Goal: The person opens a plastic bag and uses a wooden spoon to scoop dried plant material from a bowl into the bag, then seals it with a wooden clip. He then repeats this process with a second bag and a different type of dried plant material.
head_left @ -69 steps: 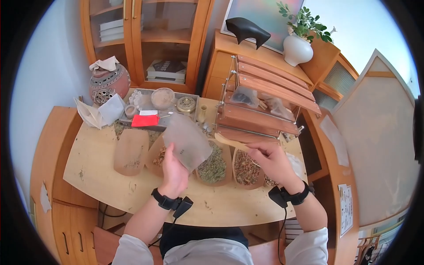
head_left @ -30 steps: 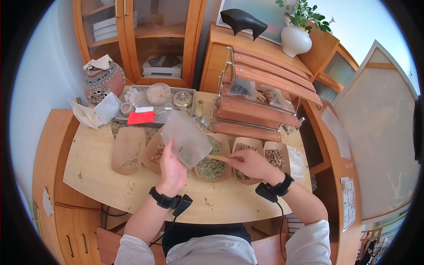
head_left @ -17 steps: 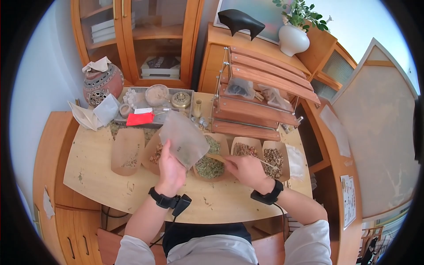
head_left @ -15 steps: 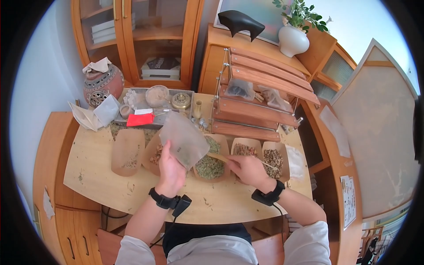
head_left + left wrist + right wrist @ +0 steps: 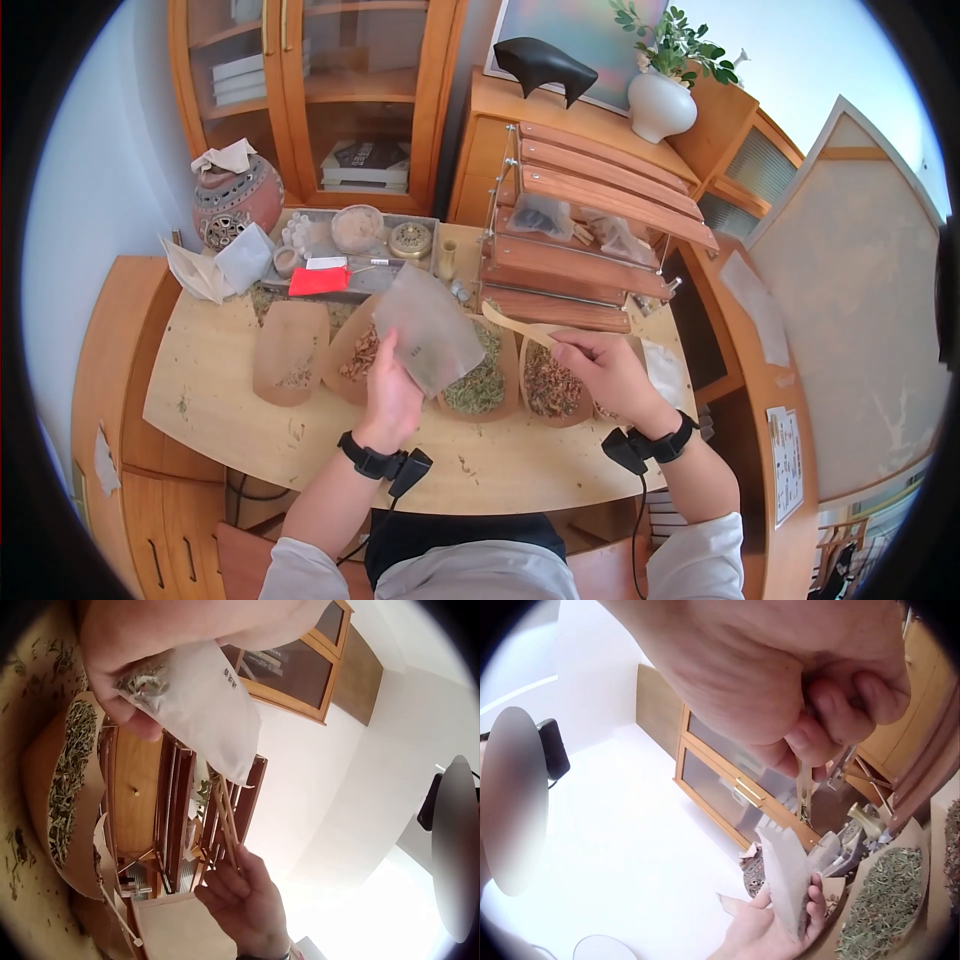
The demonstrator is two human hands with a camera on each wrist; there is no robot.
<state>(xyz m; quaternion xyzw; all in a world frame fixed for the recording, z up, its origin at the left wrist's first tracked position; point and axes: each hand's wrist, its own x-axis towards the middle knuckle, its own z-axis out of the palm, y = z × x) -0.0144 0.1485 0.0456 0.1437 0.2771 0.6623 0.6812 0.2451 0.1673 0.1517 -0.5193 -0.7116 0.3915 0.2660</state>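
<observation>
My left hand (image 5: 391,397) grips a translucent white bag (image 5: 425,325), tilted over the table; dried herb shows in its lower end in the left wrist view (image 5: 147,684). In my right hand (image 5: 612,375) a light wooden scoop (image 5: 515,322) is pinched by its handle, its tip raised to the right of the bag and apart from it. Below the two hands stand paper trays, one with green herb (image 5: 478,388) and one with reddish-brown pieces (image 5: 550,385). The right wrist view shows a little herb on the scoop (image 5: 805,802).
Left of the bag are a tray with a few crumbs (image 5: 290,350) and one with brown chips (image 5: 361,355). Behind stand a grey tray of small items (image 5: 330,290), a red packet (image 5: 318,281), a brass cup (image 5: 447,260) and a slatted wooden rack (image 5: 570,260).
My right hand has moved up and right from beside the green herb, lifting the scoop from near the bag. My left hand still holds the bag in nearly the same place.
</observation>
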